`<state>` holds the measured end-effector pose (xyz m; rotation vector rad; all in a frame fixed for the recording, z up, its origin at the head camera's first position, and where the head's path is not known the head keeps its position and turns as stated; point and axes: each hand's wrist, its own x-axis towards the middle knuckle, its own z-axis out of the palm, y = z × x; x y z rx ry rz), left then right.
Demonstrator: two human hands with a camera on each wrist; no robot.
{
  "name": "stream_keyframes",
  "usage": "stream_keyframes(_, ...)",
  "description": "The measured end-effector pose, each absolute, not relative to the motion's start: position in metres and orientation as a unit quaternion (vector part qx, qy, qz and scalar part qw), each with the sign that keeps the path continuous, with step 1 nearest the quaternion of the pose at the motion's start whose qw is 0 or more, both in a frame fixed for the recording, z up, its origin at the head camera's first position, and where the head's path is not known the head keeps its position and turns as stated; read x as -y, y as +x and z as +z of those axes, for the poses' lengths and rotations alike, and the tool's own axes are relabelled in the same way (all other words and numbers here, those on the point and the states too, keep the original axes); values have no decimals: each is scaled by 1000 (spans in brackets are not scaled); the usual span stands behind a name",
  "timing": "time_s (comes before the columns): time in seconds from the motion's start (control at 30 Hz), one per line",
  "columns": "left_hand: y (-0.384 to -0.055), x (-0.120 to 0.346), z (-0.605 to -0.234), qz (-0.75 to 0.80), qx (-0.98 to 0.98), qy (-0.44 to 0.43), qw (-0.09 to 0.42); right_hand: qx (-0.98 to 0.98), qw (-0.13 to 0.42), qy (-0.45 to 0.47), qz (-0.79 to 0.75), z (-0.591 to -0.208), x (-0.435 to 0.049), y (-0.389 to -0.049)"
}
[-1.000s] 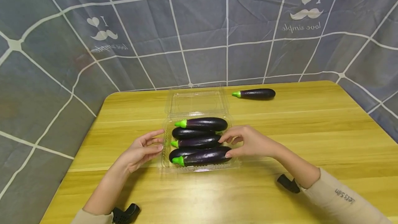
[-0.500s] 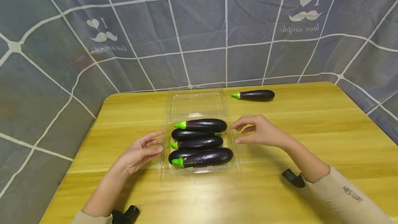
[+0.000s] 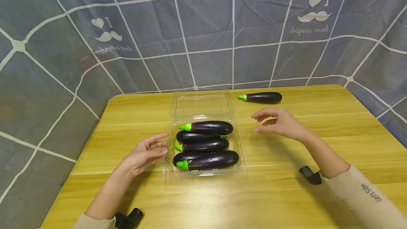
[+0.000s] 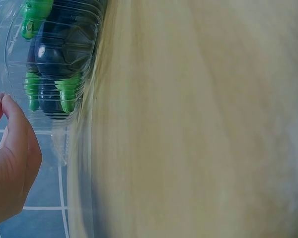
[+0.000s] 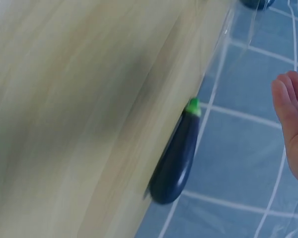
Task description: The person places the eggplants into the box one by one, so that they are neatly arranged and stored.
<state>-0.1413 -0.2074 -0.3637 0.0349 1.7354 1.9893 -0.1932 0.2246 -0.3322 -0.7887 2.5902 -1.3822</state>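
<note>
A clear plastic clamshell container (image 3: 241, 163) lies with its lid (image 3: 203, 105) folded back on the table. Several dark purple eggplants (image 3: 210, 161) with green stems lie stacked in its base, all lengthwise side to side. At the container's left rim is my left hand (image 3: 143, 156); in the left wrist view its thumb and a finger (image 4: 15, 116) pinch the thin edge. My right hand (image 3: 279, 124) hovers over the table right of the container, fingers slightly bent and holding nothing. Beyond it, a single eggplant (image 3: 264, 97) lies near the back edge, also seen in the right wrist view.
The wooden table (image 3: 286, 193) has rounded back corners. A grey cloth (image 3: 210, 66) with white grid lines hangs behind it and along the sides. Black wrist devices (image 3: 128, 218) are strapped at both sleeves.
My right hand has left the front eggplant in the container and moved right and back over the table. The left hand and the container have stayed in place.
</note>
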Motion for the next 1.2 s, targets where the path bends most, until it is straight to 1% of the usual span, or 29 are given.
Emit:
stream_keyframes(0.43,-141,208,-364,730,-638,11,245,-884,30,-186,-429,-332,-257,-208)
stream_keyframes(0.73,-141,208,-364,732,-635,8,247,-898,17,-137,-417,-334,-268,-220)
stream_keyframes(0.87,-141,209,-364,731,-637,8,246,-900,10,-127,-416,-335,-272,-225)
stream_keyframes(1.2,-141,207,-364,730,-637,5,248,-909,12,-107,-402,-335,-283,-235)
